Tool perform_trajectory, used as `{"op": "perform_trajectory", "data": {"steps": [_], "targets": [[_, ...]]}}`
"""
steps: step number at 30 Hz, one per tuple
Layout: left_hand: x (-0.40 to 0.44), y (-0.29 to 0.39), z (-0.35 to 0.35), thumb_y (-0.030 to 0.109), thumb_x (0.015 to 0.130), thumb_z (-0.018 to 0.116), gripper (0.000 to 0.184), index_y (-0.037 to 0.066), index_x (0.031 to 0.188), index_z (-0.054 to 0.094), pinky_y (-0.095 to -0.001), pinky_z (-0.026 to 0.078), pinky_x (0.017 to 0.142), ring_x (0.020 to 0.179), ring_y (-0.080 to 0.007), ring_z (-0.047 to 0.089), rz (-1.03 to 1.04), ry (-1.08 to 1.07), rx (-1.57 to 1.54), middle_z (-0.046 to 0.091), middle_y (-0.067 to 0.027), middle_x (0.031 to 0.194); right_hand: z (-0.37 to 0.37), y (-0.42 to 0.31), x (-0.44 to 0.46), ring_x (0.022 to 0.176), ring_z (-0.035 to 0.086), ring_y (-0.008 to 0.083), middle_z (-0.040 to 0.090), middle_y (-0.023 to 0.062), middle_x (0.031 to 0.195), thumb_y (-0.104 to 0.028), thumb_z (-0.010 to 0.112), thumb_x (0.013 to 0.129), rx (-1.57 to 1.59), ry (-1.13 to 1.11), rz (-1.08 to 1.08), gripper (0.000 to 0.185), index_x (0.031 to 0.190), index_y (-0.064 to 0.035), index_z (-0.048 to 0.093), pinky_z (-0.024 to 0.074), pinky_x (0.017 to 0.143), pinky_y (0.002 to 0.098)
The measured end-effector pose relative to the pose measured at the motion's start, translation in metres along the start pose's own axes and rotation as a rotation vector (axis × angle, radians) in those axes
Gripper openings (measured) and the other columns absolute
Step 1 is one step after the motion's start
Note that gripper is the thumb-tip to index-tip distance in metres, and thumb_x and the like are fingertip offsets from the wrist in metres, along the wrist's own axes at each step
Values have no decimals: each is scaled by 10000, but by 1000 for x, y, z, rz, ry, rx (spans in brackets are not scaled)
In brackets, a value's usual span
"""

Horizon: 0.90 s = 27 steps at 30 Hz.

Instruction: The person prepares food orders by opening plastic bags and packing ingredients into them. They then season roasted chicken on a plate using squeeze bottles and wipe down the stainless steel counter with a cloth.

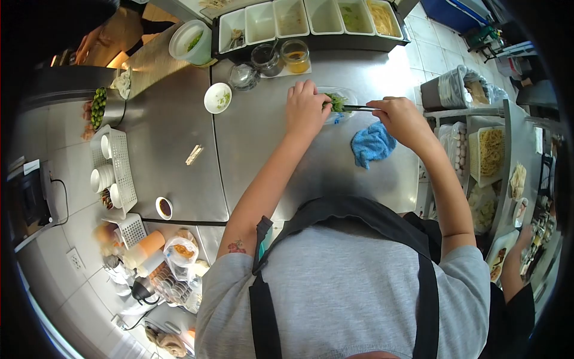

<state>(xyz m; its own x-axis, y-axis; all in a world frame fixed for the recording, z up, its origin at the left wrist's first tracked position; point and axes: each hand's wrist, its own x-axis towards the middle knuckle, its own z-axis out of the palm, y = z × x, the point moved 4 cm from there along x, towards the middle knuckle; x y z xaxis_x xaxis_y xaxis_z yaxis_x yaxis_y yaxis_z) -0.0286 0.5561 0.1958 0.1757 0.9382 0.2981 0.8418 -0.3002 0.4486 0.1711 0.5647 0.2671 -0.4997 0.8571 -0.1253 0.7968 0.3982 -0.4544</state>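
Note:
My left hand [306, 106] is at the left side of a clear plastic container [348, 94], its fingers curled against a bunch of leafy greens [335, 103]. From the right, my right hand [402, 118] grips a thin dark utensil [360, 108] whose far end reaches into the greens. Whether it is tongs or a knife, I cannot make out. Just below the right hand lies a crumpled blue cloth [373, 145] on the steel counter [287, 161]. A white bowl [217, 98] with chopped green bits sits left of my left hand.
Topping bins [326, 17] line the counter's back edge, with jars [295, 56] in front. At left are a small sauce bowl [164, 207], a wooden clip-like item [194, 155] and a white basket [121, 173] of cups. A lined trash bin [457, 90] stands right; another person's arm [513, 266] shows lower right.

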Motion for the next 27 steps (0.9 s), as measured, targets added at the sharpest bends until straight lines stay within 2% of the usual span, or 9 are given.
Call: {"op": "perform_trajectory", "data": {"steps": [4, 10, 16, 22, 27], "targets": [[-4, -4, 1, 178, 691, 757, 75, 139, 753, 740, -367, 399, 758, 881, -221, 489, -4, 42, -3, 510, -20, 839, -13, -9, 0, 776, 635, 360, 665, 169, 827, -136, 598, 870, 47, 62, -29, 187, 1005, -66, 708, 502, 749, 436], [-7, -3, -5, 201, 716, 745, 55, 159, 746, 725, -375, 394, 749, 883, -227, 494, -42, 97, -51, 522, -21, 856, 2, -12, 5, 769, 630, 357, 666, 151, 855, -125, 603, 868, 27, 64, -47, 201, 1039, -66, 691, 500, 734, 430], [-8, -1, -15, 196, 745, 723, 69, 167, 806, 710, -384, 387, 758, 900, -237, 495, -21, 152, -89, 533, -27, 884, 0, -15, 6, 753, 627, 356, 659, 149, 830, -119, 605, 866, 40, 99, -89, 188, 1022, -69, 697, 501, 708, 427], [-11, 2, -22, 202, 740, 725, 131, 165, 866, 727, -379, 406, 817, 930, -251, 508, -61, 184, -86, 550, -46, 926, -13, -15, 0, 703, 617, 352, 638, 162, 776, -102, 617, 855, 119, 175, -89, 189, 1022, -76, 703, 495, 658, 417], [-19, -3, -15, 193, 721, 728, 108, 142, 814, 708, -379, 398, 780, 923, -238, 502, -57, 132, -55, 554, -28, 908, -24, -12, -8, 659, 601, 335, 629, 170, 759, -91, 618, 857, 189, 202, -20, 198, 1035, -72, 704, 482, 637, 392]]}}
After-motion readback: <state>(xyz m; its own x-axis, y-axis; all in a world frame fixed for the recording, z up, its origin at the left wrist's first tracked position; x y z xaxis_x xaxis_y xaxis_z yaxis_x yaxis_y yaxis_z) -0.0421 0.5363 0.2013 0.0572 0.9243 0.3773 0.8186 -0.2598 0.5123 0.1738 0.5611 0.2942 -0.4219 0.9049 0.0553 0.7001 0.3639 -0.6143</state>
